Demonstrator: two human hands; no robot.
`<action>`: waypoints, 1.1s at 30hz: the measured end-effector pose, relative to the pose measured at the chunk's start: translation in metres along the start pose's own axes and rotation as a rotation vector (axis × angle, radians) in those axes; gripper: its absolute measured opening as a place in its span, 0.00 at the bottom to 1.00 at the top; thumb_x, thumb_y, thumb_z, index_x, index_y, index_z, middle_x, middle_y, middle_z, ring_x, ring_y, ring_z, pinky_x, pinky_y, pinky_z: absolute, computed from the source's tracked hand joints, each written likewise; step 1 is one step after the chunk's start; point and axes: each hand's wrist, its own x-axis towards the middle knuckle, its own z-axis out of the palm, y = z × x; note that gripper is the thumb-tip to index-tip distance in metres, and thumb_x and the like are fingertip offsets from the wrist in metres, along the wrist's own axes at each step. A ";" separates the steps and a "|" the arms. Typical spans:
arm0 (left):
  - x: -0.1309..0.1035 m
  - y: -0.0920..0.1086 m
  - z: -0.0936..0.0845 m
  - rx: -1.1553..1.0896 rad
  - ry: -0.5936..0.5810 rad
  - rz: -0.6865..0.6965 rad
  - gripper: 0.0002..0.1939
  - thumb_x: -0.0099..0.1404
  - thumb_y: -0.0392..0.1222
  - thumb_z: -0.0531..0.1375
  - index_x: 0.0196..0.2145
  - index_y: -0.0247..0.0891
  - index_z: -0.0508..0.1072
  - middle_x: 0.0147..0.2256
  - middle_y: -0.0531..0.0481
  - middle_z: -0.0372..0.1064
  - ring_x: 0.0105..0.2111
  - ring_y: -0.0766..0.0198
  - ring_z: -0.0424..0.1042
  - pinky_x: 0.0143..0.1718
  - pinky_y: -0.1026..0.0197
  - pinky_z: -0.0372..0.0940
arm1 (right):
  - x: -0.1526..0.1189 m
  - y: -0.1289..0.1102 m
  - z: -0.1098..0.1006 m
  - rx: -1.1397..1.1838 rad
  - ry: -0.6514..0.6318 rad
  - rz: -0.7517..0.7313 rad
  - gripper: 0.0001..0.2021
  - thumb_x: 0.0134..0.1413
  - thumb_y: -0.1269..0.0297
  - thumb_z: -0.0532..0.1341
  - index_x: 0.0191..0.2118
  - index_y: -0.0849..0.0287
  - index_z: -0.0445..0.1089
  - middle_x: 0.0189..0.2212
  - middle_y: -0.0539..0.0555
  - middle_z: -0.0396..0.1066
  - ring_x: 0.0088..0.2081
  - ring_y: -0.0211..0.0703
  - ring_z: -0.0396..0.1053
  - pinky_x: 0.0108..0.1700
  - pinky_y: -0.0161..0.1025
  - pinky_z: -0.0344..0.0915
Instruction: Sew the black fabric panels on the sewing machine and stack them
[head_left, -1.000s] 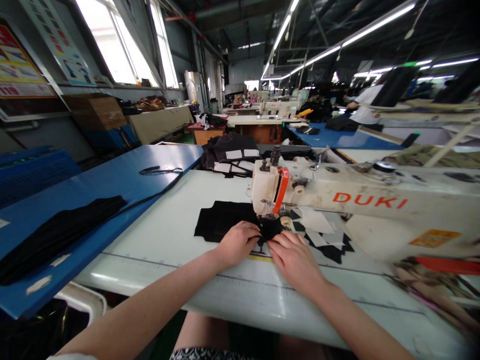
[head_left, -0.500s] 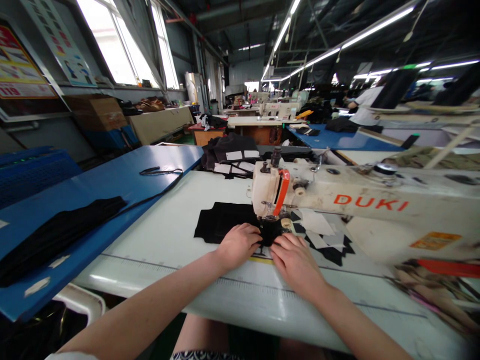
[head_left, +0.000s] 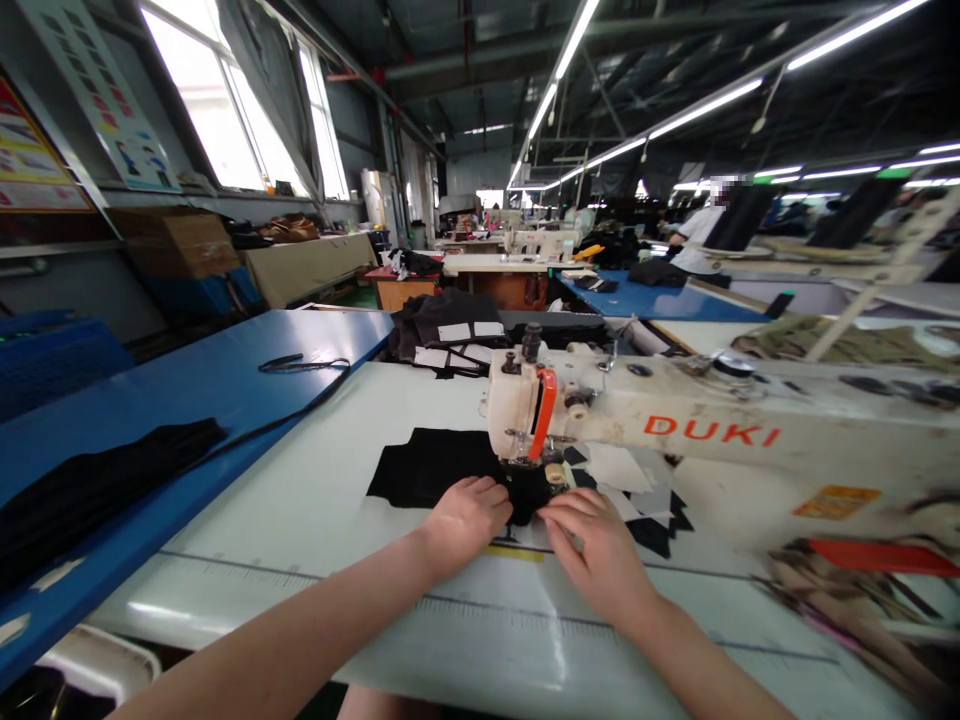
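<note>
A black fabric piece [head_left: 435, 468] lies flat on the pale sewing table [head_left: 300, 520], its right part under the needle area of a white sewing machine [head_left: 615, 400]. My left hand [head_left: 469, 520] rests on the fabric's near edge, fingers curled together and pressing on it. To the right of the needle, my right hand [head_left: 592, 545] pinches the fabric's right corner between thumb and fingertips. White and black scraps [head_left: 619, 468] lie beside the machine head, just beyond my right hand.
A blue table [head_left: 247, 350] on the left bears dark cloth [head_left: 112, 480] and a black strap. Behind the machine sits a dark fabric pile [head_left: 450, 318]. Camouflage cloth [head_left: 832, 600] lies at right. A person [head_left: 697, 235] is in the background.
The view has shifted, so the table and machine appear lower and further left. My right hand's fingers have drawn into a pinch at the fabric's corner; my left hand stays on the fabric.
</note>
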 end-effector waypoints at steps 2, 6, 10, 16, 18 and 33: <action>0.000 0.000 0.000 0.000 0.008 0.008 0.09 0.68 0.37 0.51 0.33 0.35 0.70 0.32 0.49 0.66 0.35 0.61 0.65 0.36 0.59 0.62 | 0.003 0.003 -0.003 -0.013 0.081 0.024 0.10 0.59 0.71 0.52 0.36 0.59 0.70 0.35 0.55 0.70 0.39 0.46 0.64 0.43 0.46 0.62; 0.002 0.001 0.002 0.017 0.017 0.004 0.09 0.68 0.37 0.51 0.33 0.35 0.70 0.32 0.48 0.66 0.35 0.60 0.65 0.33 0.59 0.63 | 0.014 0.000 -0.002 -0.084 0.010 -0.064 0.12 0.58 0.71 0.52 0.44 0.58 0.70 0.43 0.56 0.70 0.47 0.47 0.64 0.51 0.48 0.61; 0.001 0.006 0.006 0.065 0.015 -0.022 0.09 0.68 0.34 0.51 0.32 0.35 0.68 0.32 0.48 0.65 0.33 0.60 0.65 0.30 0.59 0.63 | 0.019 -0.002 0.004 -0.099 -0.077 -0.129 0.15 0.57 0.73 0.52 0.46 0.56 0.70 0.47 0.54 0.69 0.49 0.46 0.64 0.54 0.48 0.61; 0.001 0.008 0.010 0.072 0.011 -0.035 0.08 0.67 0.33 0.51 0.32 0.35 0.68 0.31 0.48 0.65 0.32 0.60 0.65 0.28 0.59 0.64 | 0.015 0.003 0.014 -0.095 -0.184 -0.067 0.14 0.57 0.73 0.52 0.46 0.59 0.70 0.44 0.56 0.69 0.46 0.46 0.64 0.52 0.47 0.62; 0.002 0.008 0.009 0.070 0.008 -0.034 0.08 0.67 0.33 0.51 0.32 0.35 0.68 0.31 0.48 0.65 0.31 0.60 0.65 0.27 0.60 0.64 | 0.014 0.004 0.016 -0.105 -0.201 -0.060 0.14 0.58 0.73 0.52 0.47 0.59 0.69 0.44 0.57 0.69 0.47 0.47 0.63 0.52 0.48 0.62; 0.004 0.005 0.007 0.067 -0.022 -0.037 0.07 0.67 0.35 0.52 0.33 0.34 0.68 0.31 0.48 0.65 0.32 0.59 0.65 0.28 0.59 0.65 | 0.015 0.006 0.020 -0.162 -0.217 -0.070 0.16 0.59 0.72 0.51 0.51 0.60 0.67 0.47 0.58 0.67 0.49 0.49 0.62 0.55 0.49 0.59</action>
